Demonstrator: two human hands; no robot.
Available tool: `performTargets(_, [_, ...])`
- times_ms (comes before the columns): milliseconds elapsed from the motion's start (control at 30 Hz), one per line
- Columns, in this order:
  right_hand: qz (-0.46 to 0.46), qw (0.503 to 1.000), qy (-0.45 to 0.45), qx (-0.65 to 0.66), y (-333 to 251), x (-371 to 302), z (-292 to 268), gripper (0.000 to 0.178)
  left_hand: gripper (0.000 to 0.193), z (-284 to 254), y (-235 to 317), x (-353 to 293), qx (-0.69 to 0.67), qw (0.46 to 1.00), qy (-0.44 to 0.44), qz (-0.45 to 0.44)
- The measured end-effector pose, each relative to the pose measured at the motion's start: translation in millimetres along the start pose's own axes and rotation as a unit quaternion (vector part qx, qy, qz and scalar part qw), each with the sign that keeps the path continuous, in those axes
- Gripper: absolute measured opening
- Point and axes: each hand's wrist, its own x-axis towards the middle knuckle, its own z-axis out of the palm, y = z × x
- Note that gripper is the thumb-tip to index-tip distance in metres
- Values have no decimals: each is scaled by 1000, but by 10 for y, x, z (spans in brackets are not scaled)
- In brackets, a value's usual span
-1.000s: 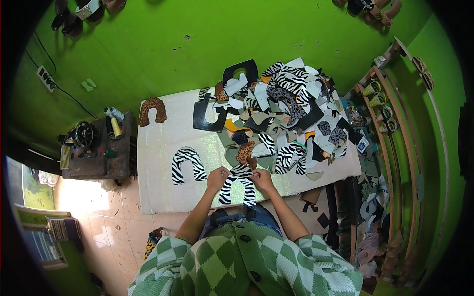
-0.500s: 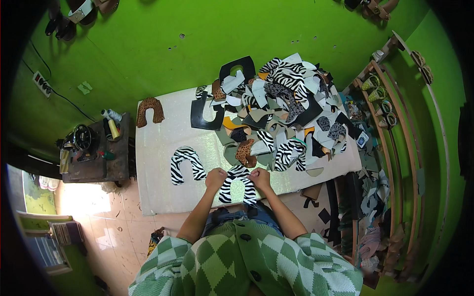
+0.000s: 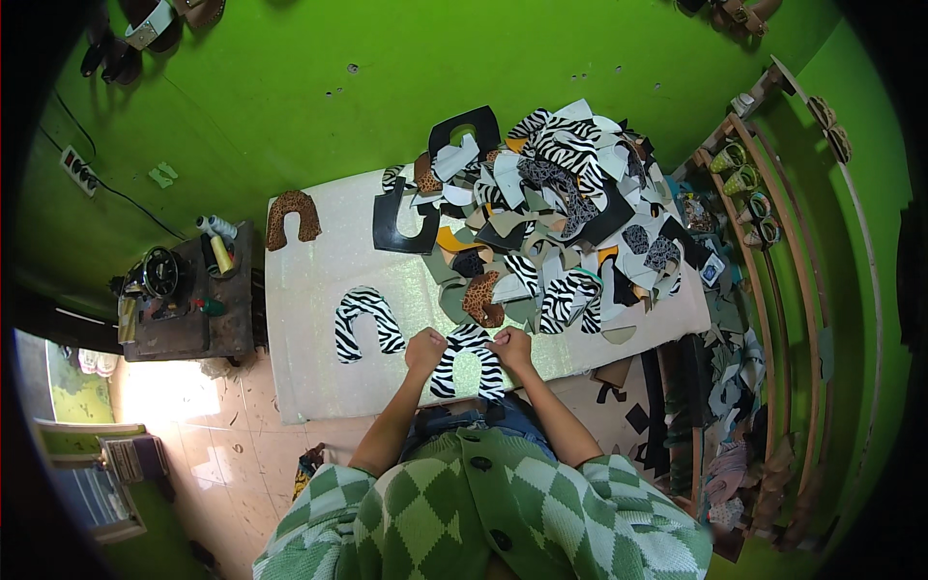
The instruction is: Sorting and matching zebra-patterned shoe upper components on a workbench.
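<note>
A zebra-striped U-shaped cut piece (image 3: 468, 339) lies at the near edge of the pale table, its curve away from me and its legs toward me. My left hand (image 3: 424, 350) pinches its upper left side. On the upper right side, my right hand (image 3: 511, 347) is closed on the same piece. Left of my left hand rests another zebra-striped U-shaped piece (image 3: 368, 322), untouched. A leopard-print U-shaped piece (image 3: 292, 218) sits at the table's far left corner. Just beyond my hands, a leopard-print scrap (image 3: 482, 298) marks the near side of the heap.
A large heap of cut scraps (image 3: 541, 203) covers the far right of the table (image 3: 319, 396). To the left stands a dark sewing-machine table (image 3: 164, 333) with thread spools (image 3: 222, 253). Wooden racks with sandals (image 3: 739, 180) line the right wall.
Both hands keep their hold on the zebra-striped piece, with hardly any movement. The whole view has shifted very slightly.
</note>
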Motion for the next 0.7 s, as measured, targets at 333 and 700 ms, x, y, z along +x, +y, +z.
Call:
performTargets(333, [-22, 999, 1, -32, -12, 14, 3, 29, 15, 9, 22, 10, 10, 1000, -5, -14])
performTargets(700, [-57, 978, -15, -202, -207, 39, -62, 35, 19, 22, 145, -26, 106, 993, 13, 40])
